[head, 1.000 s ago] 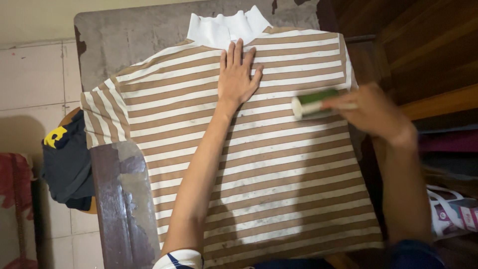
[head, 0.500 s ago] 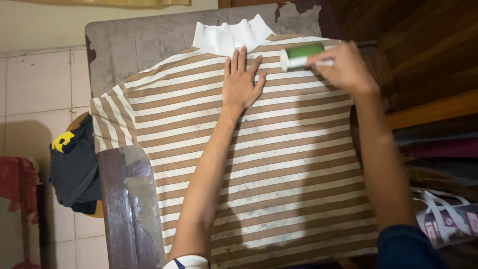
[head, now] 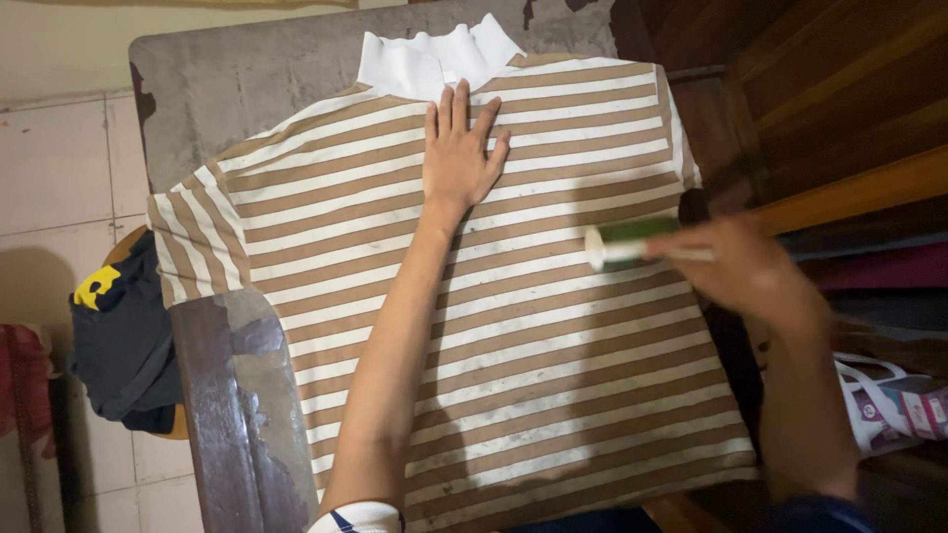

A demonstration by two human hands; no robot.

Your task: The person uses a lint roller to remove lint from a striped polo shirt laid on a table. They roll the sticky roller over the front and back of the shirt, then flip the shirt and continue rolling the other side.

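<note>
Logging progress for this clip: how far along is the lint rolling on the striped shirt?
Done: cannot tell which stripes are already clean. In hand: left hand pins the striped shirt flat near the collar; right hand runs the green lint roller at mid-chest. Left: specks show across the lower stripes.

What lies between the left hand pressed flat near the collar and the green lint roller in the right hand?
Only striped shirt fabric: the head view shows nothing else between left hand and lint roller.
</note>
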